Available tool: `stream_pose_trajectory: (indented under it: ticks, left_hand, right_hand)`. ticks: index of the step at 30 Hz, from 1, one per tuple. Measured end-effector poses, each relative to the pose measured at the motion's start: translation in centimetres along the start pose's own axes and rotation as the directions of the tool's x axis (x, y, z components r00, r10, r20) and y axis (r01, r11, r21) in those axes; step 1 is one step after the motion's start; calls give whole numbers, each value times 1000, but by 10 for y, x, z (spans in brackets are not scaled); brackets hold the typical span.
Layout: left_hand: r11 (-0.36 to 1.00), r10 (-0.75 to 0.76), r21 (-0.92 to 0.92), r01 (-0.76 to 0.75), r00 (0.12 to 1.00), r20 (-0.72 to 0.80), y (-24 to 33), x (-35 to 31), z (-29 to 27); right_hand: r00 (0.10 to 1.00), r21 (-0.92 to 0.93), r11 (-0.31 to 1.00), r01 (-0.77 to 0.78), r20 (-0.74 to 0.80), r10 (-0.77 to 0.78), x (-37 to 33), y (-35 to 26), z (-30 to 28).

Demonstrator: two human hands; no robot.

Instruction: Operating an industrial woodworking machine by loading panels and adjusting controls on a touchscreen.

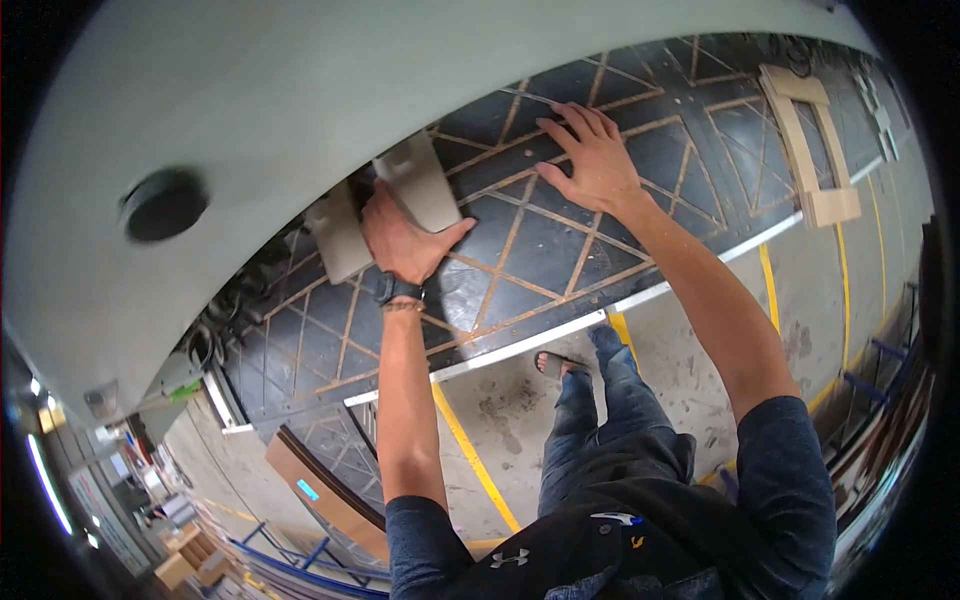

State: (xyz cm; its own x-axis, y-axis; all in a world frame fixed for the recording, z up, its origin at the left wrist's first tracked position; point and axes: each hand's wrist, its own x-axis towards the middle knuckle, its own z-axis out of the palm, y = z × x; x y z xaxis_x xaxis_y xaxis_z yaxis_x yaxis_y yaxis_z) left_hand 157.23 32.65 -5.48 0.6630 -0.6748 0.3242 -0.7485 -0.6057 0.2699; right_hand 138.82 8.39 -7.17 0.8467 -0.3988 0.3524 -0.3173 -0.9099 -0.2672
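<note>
Two flat beige panels, a right one and a left one, lie side by side on a dark work surface crossed by brown lines. My left hand, with a black watch at the wrist, rests between them. Its thumb stretches out by the near corner of the right panel, and its fingers reach along that panel's left edge, their tips partly hard to see. Farther right, my right hand lies over the dark surface, fingers spread, holding nothing.
A large pale machine cover overhangs the surface and hides its far side. A rectangular wooden frame lies at the right end. Dark hoses bunch at the left. A brown board stands lower left, near yellow floor lines.
</note>
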Motion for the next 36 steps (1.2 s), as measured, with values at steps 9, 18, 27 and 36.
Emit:
stream_pose_trajectory:
  ticks: [9, 18, 27, 36]
  left_hand:
    - [993, 48, -112, -37, 994, 98, 29, -91, -61]
    - [916, -359, 194, 351, 934, 4, -111, -409, -153]
    - [909, -409, 48, 415, 907, -96, -119, -407, -158]
    - [854, -514, 21, 520, 849, -124, -115, -428, -167]
  right_hand:
    - [939, 273, 959, -79, -302, 164, -49, 2, -22]
    - [716, -31, 986, -161, -691, 95, -6, 52, -262]
    - [746, -67, 996, 59, -661, -88, 24, 91, -249]
    - [803, 500, 864, -55, -492, 336, 3, 87, -188]
